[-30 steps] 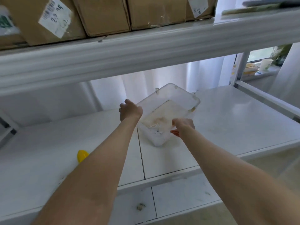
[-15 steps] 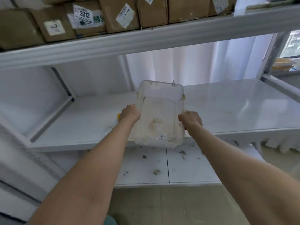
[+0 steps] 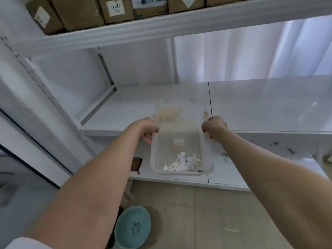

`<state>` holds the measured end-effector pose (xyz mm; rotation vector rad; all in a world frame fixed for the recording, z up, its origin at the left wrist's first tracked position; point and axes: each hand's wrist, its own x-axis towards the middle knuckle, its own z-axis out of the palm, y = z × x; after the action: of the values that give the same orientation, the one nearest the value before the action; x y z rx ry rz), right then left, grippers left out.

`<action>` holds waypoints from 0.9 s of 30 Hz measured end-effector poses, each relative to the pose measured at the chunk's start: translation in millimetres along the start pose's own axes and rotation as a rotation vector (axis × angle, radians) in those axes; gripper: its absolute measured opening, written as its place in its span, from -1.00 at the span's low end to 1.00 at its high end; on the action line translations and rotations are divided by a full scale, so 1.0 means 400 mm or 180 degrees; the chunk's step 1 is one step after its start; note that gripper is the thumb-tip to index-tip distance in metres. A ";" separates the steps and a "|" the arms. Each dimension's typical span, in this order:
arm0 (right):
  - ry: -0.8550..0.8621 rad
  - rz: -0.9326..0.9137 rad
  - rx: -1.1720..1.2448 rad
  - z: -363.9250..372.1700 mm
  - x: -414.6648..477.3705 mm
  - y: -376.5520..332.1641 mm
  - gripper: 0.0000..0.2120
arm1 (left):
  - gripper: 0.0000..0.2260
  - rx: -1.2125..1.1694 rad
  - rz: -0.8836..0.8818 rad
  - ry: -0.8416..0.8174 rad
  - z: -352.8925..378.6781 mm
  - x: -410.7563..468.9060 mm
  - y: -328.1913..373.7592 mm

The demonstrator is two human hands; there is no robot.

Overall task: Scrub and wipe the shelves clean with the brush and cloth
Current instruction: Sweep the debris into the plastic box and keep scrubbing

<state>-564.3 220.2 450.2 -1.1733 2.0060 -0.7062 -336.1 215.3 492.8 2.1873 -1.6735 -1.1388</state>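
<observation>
I hold a clear plastic bin [image 3: 179,133] in the air in front of the white shelves. My left hand [image 3: 148,129] grips its left rim and my right hand [image 3: 214,127] grips its right rim. White paper scraps [image 3: 181,162] lie heaped at the bin's near end, and a yellowish smear marks its far end. The middle shelf [image 3: 260,105] stretches behind the bin. The lower shelf [image 3: 233,169] beneath carries dark crumbs of dirt. No brush or cloth shows in this view.
Cardboard boxes [image 3: 80,11] line the top shelf. A teal round bowl [image 3: 133,227] stands on the tiled floor below my left arm. A small brown item [image 3: 136,164] lies on the lower shelf's left end. White curtains [image 3: 251,51] hang behind.
The bin has come off the middle shelf, toward me and downward. Its near end has tipped down and the scraps have slid there. My view has swung left and down, showing the floor.
</observation>
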 end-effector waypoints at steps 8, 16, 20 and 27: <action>-0.0526 0.0113 -0.0275 0.146 -0.058 -0.001 -0.88 | -0.70 0.0312 -0.0463 -0.0417 -0.020 0.000 -0.165; -0.1102 0.0348 -0.0716 0.255 -0.061 0.065 -0.91 | -0.70 0.0531 -0.0791 -0.0691 0.035 0.043 -0.286; -0.1272 0.0261 -0.0973 0.281 -0.037 0.074 -0.86 | -0.70 0.0635 -0.0825 -0.0673 0.081 0.070 -0.320; -0.0155 -0.0853 -0.1272 0.301 0.053 -0.054 -0.70 | -0.74 0.0691 -0.0920 -0.0685 0.110 0.164 -0.352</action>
<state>-465.9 179.0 386.7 -1.6983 2.0256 -0.4037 -252.5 222.1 354.9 2.5915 -1.6700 -1.3634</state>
